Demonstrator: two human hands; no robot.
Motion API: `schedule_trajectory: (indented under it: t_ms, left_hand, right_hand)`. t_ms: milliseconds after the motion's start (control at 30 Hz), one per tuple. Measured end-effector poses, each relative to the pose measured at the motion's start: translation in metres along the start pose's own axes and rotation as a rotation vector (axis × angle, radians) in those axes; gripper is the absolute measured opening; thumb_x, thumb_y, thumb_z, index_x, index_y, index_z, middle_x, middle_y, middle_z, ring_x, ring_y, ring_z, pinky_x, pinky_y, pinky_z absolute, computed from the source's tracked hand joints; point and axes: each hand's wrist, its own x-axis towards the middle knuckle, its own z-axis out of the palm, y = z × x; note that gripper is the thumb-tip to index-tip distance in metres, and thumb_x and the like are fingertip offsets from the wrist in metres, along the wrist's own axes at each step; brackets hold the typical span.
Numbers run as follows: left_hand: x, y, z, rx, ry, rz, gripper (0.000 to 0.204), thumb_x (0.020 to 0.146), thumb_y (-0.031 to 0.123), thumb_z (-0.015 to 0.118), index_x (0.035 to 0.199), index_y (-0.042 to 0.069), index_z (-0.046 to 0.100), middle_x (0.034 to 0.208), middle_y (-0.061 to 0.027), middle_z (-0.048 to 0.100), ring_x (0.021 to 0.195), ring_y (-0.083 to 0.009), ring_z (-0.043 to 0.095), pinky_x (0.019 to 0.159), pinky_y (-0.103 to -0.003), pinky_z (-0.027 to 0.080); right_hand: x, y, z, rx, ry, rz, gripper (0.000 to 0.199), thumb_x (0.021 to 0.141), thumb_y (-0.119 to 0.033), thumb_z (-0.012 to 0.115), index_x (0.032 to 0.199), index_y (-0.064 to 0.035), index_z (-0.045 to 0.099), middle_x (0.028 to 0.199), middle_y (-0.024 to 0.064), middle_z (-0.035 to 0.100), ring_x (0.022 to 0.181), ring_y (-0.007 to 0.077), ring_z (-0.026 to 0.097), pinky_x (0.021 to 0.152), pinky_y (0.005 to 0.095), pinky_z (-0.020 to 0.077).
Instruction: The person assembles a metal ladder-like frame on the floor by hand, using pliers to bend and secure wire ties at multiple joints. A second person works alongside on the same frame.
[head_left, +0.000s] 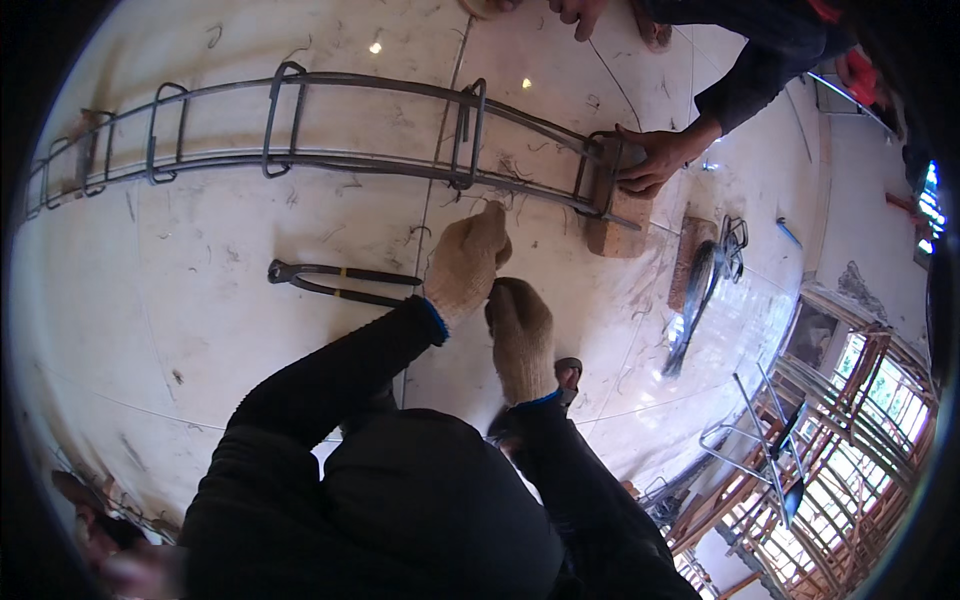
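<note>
A long cage of steel bars (375, 160) with square stirrups runs across the pale tiled floor. Just below its lower bar is my left hand (465, 265) in a beige glove, fingers drawn together in a pinch; whatever is in them is too small to make out. My right hand (524, 345), gloved alike, sits slightly nearer to me, its fingers curled closed with their contents hidden. Left of my hands, end-cutting pincers (335, 282) with dark handles lie on the floor. Another person's bare hand (655, 160) grips the cage's right end, over a brick (615, 238).
Another brick (692, 262) and a bundle of tie wire (703, 290) lie at the right. Short wire scraps litter the tiles. A metal-legged frame (765, 440) and piled bars (850, 440) stand at the lower right. The other person crouches at the upper right.
</note>
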Motion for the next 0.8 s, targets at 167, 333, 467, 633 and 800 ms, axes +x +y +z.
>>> schedule_trajectory:
  t_ms: [167,333,467,633,800]
  left_hand:
    - [-0.016,0.041,-0.022,0.926,0.506,0.612,0.05,0.09,0.043,0.09,0.119,0.006,0.074,0.116,-0.0155,0.073,0.114,-0.032,0.071,0.102,-0.046,0.055]
    - [-0.014,0.121,-0.05,1.688,0.543,0.735,0.059,0.084,0.043,0.092,0.128,0.008,0.076,0.124,-0.0152,0.076,0.12,-0.0346,0.071,0.109,-0.045,0.05]
    - [-0.001,0.128,-0.06,1.792,0.367,0.515,0.045,0.088,0.051,0.086,0.107,0.011,0.083,0.1,-0.0113,0.08,0.103,-0.0319,0.076,0.1,-0.045,0.052]
    - [0.004,0.113,-0.062,1.687,0.355,0.582,0.042,0.092,0.055,0.081,0.092,0.013,0.082,0.087,-0.0091,0.078,0.093,-0.0299,0.077,0.088,-0.048,0.053]
    - [0.005,0.111,-0.065,1.701,0.38,0.614,0.037,0.092,0.05,0.081,0.093,0.013,0.083,0.087,-0.0103,0.079,0.089,-0.0336,0.076,0.082,-0.049,0.054]
  right_hand:
    - [0.009,-0.002,0.049,0.41,0.085,0.278,0.033,0.112,-0.027,0.065,0.118,0.0025,0.076,0.081,0.0004,0.064,0.066,0.008,0.053,0.06,0.0266,0.0407]
    - [0.032,0.024,0.05,0.38,0.1,0.213,0.032,0.11,-0.026,0.065,0.118,0.0023,0.077,0.082,0.0011,0.064,0.066,0.0088,0.054,0.061,0.027,0.0421]
    - [0.045,0.018,0.063,0.349,0.047,0.18,0.037,0.107,-0.028,0.063,0.112,0.0064,0.077,0.082,0.0091,0.068,0.076,0.0168,0.061,0.072,0.0359,0.0497]
    - [0.059,0.014,0.074,0.364,0.073,0.139,0.038,0.107,-0.029,0.063,0.113,0.0065,0.077,0.086,0.0108,0.071,0.08,0.0192,0.065,0.076,0.0374,0.0521]
    - [0.077,0.008,0.084,0.418,0.084,0.104,0.038,0.106,-0.03,0.065,0.114,0.0056,0.078,0.087,0.0097,0.072,0.079,0.0173,0.065,0.074,0.0353,0.0514]
